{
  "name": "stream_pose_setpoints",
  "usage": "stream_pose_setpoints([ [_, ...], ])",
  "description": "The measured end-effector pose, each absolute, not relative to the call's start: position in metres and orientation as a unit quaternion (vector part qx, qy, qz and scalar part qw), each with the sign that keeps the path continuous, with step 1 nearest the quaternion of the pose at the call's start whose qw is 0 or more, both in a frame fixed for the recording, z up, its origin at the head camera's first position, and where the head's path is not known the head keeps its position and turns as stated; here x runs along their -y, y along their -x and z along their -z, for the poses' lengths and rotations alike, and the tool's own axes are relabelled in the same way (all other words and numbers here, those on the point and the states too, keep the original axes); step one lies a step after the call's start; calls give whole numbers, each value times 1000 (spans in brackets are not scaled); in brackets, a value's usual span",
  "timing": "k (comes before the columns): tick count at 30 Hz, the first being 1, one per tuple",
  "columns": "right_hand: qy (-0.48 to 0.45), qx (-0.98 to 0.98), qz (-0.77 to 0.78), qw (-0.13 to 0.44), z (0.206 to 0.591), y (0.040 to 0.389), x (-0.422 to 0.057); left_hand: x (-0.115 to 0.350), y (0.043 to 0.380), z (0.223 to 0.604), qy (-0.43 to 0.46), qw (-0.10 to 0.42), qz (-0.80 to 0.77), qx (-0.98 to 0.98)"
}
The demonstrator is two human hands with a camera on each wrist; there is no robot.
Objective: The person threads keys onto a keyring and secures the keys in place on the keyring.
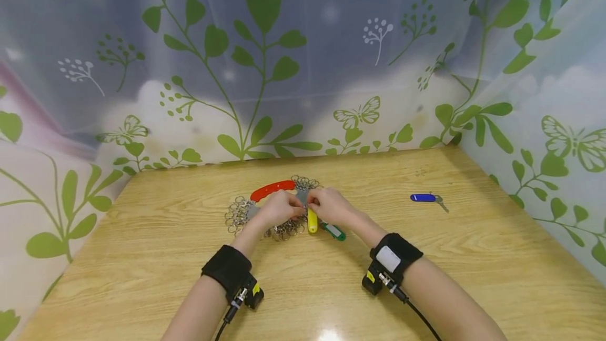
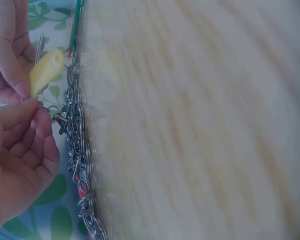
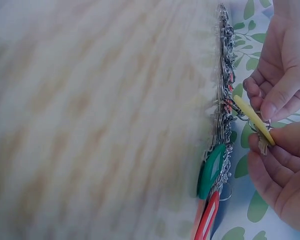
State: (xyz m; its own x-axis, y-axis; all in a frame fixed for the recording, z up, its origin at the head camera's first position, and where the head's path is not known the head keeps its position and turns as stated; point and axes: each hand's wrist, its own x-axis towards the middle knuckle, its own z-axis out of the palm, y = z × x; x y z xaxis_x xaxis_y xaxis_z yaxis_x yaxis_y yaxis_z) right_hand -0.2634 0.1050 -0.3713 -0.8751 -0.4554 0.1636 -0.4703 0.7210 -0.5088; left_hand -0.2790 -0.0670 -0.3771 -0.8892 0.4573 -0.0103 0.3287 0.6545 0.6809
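Observation:
Near the middle of the table lies a key holder with a red handle (image 1: 272, 189) and many metal rings (image 1: 240, 213) along its edge. Over its right part the two hands meet. The left hand (image 1: 281, 208) pinches a small metal ring (image 2: 51, 107), partly hidden by fingertips. With thumb and fingers, the right hand (image 1: 333, 206) holds the ring end of a yellow key tag (image 1: 312, 221). A key (image 3: 263, 144) hangs beside that tag, close to the right fingertips. A green tag (image 1: 333, 231) lies just below the right hand.
To the right, a blue tag (image 1: 423, 198) with a key (image 1: 442, 203) lies on the wooden table (image 1: 161, 278). A red tag (image 3: 208, 216) shows beside the green one in the right wrist view. Patterned curtains (image 1: 303, 67) stand behind and at both sides.

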Motion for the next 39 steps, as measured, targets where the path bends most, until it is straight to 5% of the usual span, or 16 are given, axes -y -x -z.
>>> stream_pose_setpoints([
  [39, -288, 919, -267, 39, 374, 260, -107, 63, 276, 376, -182, 92, -374, -905],
])
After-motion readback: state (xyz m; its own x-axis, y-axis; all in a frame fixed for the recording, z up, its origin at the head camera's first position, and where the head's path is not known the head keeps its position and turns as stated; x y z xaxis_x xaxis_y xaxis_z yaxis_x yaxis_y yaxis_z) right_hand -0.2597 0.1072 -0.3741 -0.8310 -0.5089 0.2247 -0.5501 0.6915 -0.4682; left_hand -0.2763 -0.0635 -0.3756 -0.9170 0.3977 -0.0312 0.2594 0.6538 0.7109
